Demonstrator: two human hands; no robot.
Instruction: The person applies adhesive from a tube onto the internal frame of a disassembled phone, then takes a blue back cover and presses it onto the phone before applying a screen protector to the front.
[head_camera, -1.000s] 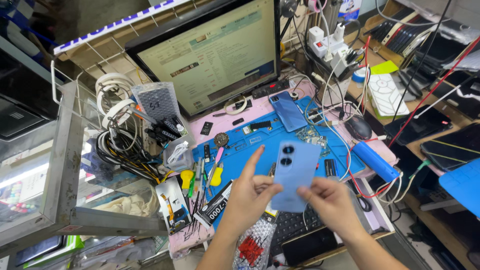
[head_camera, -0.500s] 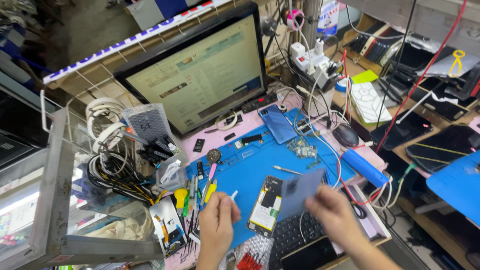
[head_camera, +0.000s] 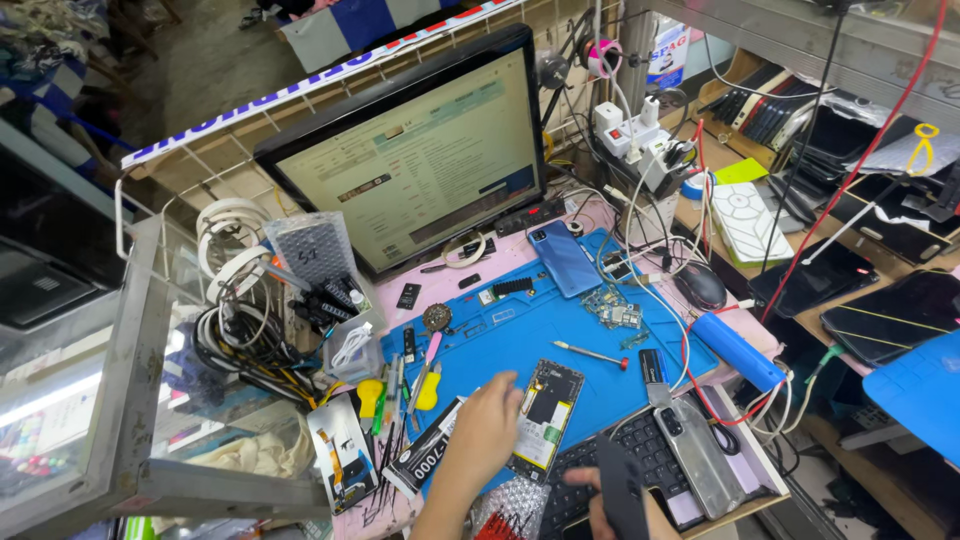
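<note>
Moved since earlier frame: opened phone (head_camera: 543, 420) now flat on blue mat (head_camera: 540, 330), back cover off. Left hand (head_camera: 487, 432) resting on phone's left edge, fingers loosely spread, gripping nothing. Right hand (head_camera: 622, 510) low at keyboard (head_camera: 640, 462), fingers wrapped around dark cover (head_camera: 621, 493). Cover removal looks done; inner work left.

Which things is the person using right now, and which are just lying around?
In use:
- left hand resting on the opened phone
- right hand holding a dark phone-shaped piece

Just lying about:
- blue phone
- screwdriver
- circuit board
- mouse
- monitor
- keyboard
</note>
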